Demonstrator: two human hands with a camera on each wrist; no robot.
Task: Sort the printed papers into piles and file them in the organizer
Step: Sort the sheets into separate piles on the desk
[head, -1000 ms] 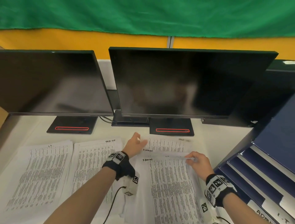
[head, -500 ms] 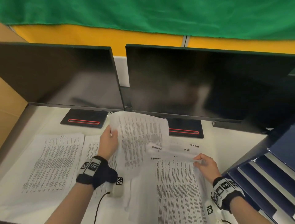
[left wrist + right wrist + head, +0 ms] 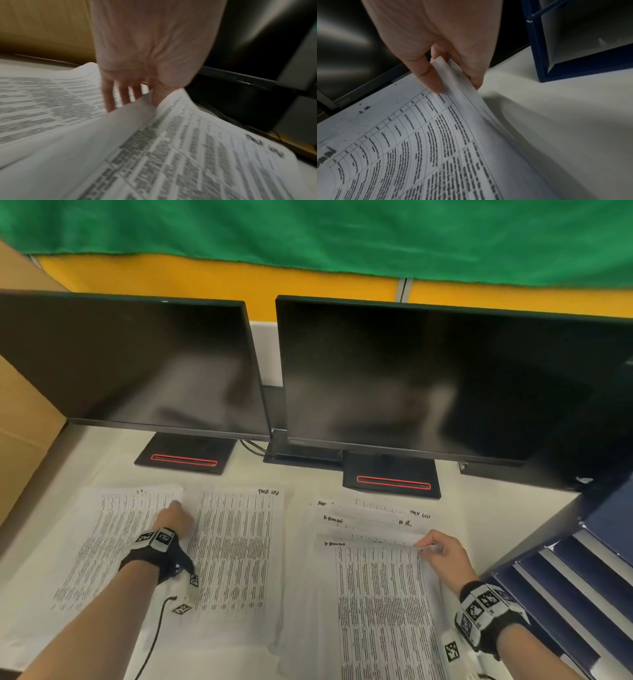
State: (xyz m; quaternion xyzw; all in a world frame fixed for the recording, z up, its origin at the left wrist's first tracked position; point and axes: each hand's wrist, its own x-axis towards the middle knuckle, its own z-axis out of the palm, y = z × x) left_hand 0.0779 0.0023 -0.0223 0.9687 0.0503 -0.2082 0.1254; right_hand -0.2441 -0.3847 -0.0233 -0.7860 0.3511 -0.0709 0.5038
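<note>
Three groups of printed papers lie on the white desk (image 3: 308, 477). My left hand (image 3: 174, 517) (image 3: 133, 97) pinches the left edge of a sheet marked "Task list" (image 3: 236, 549) (image 3: 188, 155), thumb on top and fingers beneath, over the middle pile. The left pile (image 3: 102, 549) (image 3: 42, 94) lies beside it. My right hand (image 3: 431, 546) (image 3: 453, 75) pinches the lifted top right corner of several sheets of the fanned right stack (image 3: 376, 594) (image 3: 419, 142). The blue organizer (image 3: 575, 583) (image 3: 537, 54) stands just right of that hand.
Two dark monitors (image 3: 130, 361) (image 3: 428, 378) stand behind the papers, their black bases (image 3: 185, 455) (image 3: 390, 477) close to the sheets' top edges. A cardboard panel (image 3: 24, 422) walls the desk's left side. A thin cable (image 3: 154, 642) hangs from my left wrist.
My left hand lifted a sheet off the right stack and carried it left, down onto the middle pile. The right hand kept its pinch on the stack's corner.
</note>
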